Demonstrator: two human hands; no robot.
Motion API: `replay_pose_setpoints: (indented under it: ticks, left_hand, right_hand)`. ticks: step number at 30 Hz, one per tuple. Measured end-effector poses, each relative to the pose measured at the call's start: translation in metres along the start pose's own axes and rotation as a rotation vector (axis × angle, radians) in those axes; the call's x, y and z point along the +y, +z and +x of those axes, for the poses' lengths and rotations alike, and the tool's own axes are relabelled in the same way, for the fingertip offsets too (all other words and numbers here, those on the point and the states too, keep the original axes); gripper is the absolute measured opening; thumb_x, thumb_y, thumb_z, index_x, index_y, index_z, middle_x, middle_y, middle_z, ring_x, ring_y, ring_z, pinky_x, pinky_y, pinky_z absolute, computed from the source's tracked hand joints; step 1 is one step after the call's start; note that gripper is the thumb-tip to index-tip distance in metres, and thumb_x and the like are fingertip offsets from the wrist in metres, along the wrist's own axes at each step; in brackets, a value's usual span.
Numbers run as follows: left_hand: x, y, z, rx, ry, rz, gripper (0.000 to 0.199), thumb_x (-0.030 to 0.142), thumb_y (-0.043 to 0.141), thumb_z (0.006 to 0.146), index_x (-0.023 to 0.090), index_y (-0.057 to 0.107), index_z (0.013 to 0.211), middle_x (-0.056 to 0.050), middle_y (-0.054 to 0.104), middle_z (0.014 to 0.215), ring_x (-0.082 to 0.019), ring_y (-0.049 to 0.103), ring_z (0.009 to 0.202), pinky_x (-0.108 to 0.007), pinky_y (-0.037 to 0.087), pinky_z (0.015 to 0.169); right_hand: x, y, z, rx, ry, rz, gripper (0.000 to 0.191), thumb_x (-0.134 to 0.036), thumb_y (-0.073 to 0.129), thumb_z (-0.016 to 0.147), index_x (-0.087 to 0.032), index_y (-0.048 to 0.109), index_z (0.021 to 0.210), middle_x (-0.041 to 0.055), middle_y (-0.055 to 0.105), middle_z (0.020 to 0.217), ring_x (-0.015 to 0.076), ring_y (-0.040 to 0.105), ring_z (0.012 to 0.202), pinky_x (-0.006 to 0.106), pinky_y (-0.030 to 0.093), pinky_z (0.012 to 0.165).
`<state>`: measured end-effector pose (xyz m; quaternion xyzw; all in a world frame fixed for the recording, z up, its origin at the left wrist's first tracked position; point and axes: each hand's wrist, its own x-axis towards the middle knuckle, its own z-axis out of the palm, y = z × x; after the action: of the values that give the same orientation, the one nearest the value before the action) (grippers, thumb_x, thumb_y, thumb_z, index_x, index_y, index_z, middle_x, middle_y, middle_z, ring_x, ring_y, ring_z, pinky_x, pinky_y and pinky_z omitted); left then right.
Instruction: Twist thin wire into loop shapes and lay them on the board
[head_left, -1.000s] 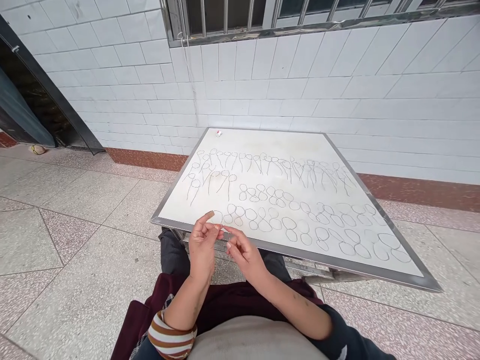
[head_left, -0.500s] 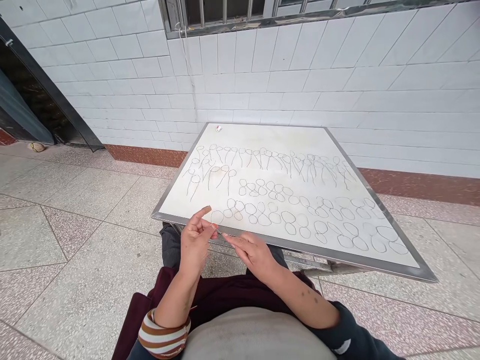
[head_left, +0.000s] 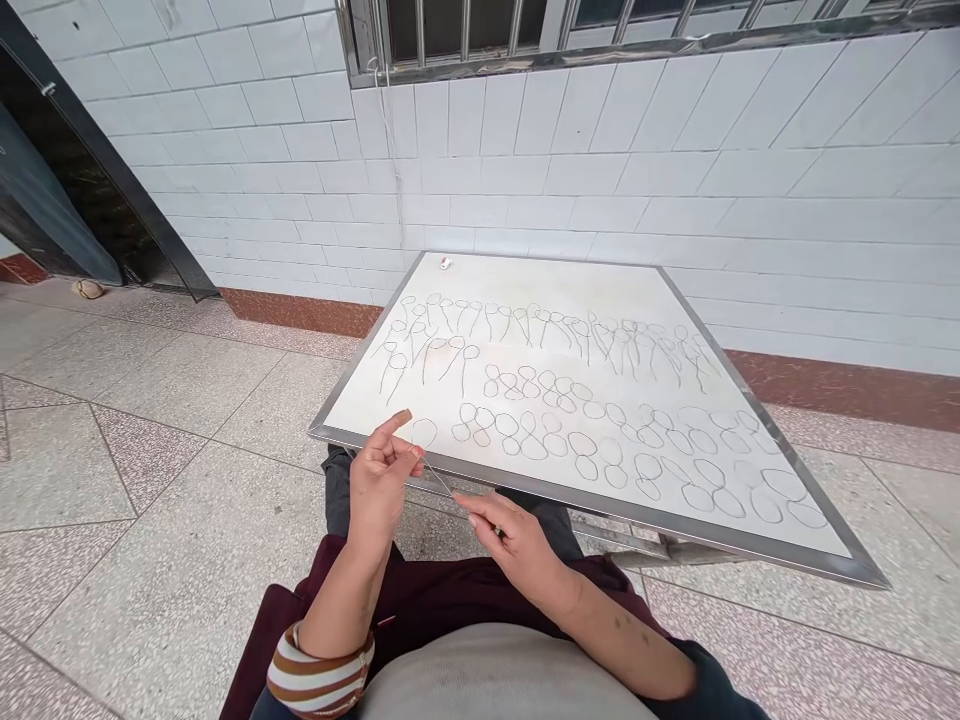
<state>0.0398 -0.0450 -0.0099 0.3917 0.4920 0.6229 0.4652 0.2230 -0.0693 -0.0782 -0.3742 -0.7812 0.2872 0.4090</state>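
Note:
A thin wire [head_left: 438, 477] stretches between my two hands just in front of the table's near edge. My left hand [head_left: 381, 488] pinches its upper end between thumb and finger, with the index finger raised. At the lower end, the fingertips of my right hand [head_left: 517, 545] close on the wire. Beyond my left fingers a single wire loop [head_left: 425, 421] lies on the white tabletop [head_left: 555, 285]. Farther back are rows of thin loops with tails [head_left: 532, 320], and nearer ones of paired rings like figure eights [head_left: 525, 436].
The table has a grey metal rim [head_left: 600, 500] and stands near a white tiled wall [head_left: 480, 180]. A small white and red object [head_left: 445, 263] lies at its far left corner. A barred window [head_left: 517, 25] is above, and a dark doorway [head_left: 82, 170] is at left.
My hands have drawn farther apart, the right one moving down and right, so a longer piece of wire shows between them. The whole view has shifted slightly.

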Motion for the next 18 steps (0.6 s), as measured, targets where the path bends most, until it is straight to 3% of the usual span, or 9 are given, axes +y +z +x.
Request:
replay_pose_setpoints:
  ticks: [7,11,14,18]
  left_hand:
    - [-0.0047,-0.0041,0.0009,0.006,-0.005,-0.013,0.048,0.019,0.066,0.073,0.015,0.059,0.12,0.004,0.058,0.063,-0.009,0.052,0.059,-0.023,0.045,0.06]
    - [-0.0032,-0.0059,0.0023,0.027,0.002,-0.014,0.049,0.02,0.067,0.072,0.016,0.059,0.121,0.004,0.057,0.062,-0.011,0.055,0.064,-0.023,0.046,0.062]
    - [-0.0027,-0.0061,0.0017,0.025,-0.003,-0.012,0.05,0.02,0.067,0.072,0.016,0.059,0.121,0.004,0.057,0.062,-0.011,0.054,0.063,-0.023,0.046,0.062]
    - [-0.0037,-0.0049,-0.0011,0.012,-0.022,0.007,0.051,0.02,0.066,0.073,0.014,0.057,0.122,0.005,0.056,0.062,-0.009,0.05,0.058,-0.023,0.046,0.061]
  right_hand:
    - [-0.0005,0.0031,-0.0059,-0.034,0.06,0.016,0.032,-0.018,0.046,0.09,-0.026,0.061,0.116,0.0045,0.068,0.09,0.0161,0.063,0.073,0.029,0.052,0.066]
    - [0.0018,0.0026,-0.0037,0.01,0.107,-0.003,0.024,-0.02,0.048,0.09,-0.024,0.062,0.109,0.0049,0.068,0.089,0.0167,0.064,0.075,0.029,0.053,0.066]
    - [0.0036,0.0034,-0.0057,-0.006,0.057,-0.036,0.018,-0.019,0.048,0.09,-0.022,0.061,0.103,0.0052,0.067,0.086,0.0169,0.063,0.076,0.03,0.053,0.067]
    - [0.0059,-0.0033,-0.0095,-0.133,-0.031,-0.093,0.018,-0.021,0.044,0.093,-0.022,0.059,0.104,0.0059,0.065,0.09,0.0177,0.062,0.083,0.032,0.052,0.075]
